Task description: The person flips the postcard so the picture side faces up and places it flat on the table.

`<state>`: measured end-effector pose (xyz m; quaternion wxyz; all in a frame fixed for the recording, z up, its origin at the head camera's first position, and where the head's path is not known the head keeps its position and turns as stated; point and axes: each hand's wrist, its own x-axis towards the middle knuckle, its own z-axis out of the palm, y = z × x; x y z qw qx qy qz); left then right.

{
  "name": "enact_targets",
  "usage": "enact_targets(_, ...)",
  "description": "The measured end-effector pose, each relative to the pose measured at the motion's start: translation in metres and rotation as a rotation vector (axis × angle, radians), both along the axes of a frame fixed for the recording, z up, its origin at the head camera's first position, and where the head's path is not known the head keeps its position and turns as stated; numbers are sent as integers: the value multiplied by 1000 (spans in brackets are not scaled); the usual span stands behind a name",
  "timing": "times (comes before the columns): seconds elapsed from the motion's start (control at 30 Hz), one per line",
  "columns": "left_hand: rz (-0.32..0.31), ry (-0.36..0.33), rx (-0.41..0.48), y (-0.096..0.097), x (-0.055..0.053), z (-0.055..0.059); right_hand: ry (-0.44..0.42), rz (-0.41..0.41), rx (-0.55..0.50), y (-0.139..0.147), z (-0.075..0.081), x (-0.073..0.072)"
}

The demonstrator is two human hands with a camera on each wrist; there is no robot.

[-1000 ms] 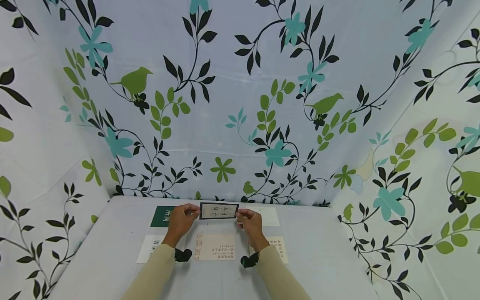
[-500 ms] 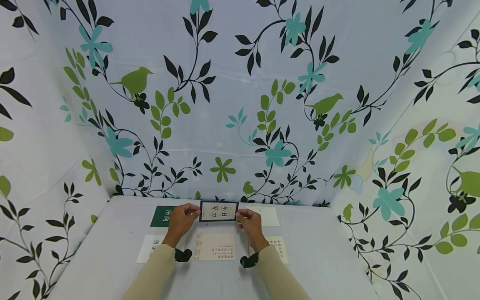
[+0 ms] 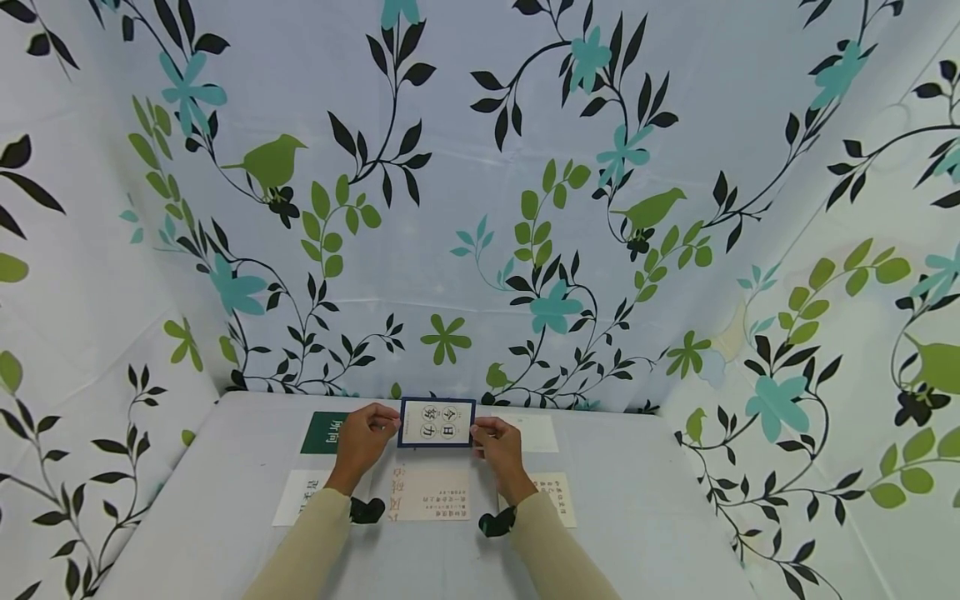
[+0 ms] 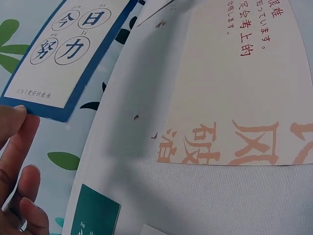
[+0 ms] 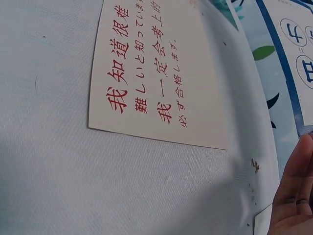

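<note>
Both hands hold up one blue-bordered card with circled characters, above the far part of the table. My left hand pinches its left edge; in the left wrist view the thumb and index finger meet at a blue corner of the card. On the other side my right hand grips the right edge, though the right wrist view shows only part of that hand at the card's border. Below, between the forearms, a cream card with reddish writing lies flat on the table.
A green card lies beside the left hand, with a white card nearer. Behind the right hand is a pale card, and a cream card lies nearer. Patterned cloth hangs behind the white table.
The blue-bordered card has tilted up to face the head camera, so its face looks taller and its characters clearer. The hands have stayed nearly in place.
</note>
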<state>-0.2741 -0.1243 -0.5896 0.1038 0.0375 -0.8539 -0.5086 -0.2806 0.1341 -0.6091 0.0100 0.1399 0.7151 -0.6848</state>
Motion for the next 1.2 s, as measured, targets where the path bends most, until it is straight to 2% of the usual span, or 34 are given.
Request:
enact_targets(0.2,-1,6,8,0,2,0,35,-1,-11,-1,-1,2)
enact_targets(0.43,-22,-1,0,-2,3,-1,28,-9,-16,-2,-1,2)
enact_targets(0.67,-45,-43,-10,-3,4,-2,20,-9,-8,-2,1,4)
enact_targets(0.9,-77,-52,-16,-4,1,-5,17,9,-10,-1,1,6)
enact_targets(1.2,-82,-80,-44,-3,1,-8,36,33,10,0,-4,5)
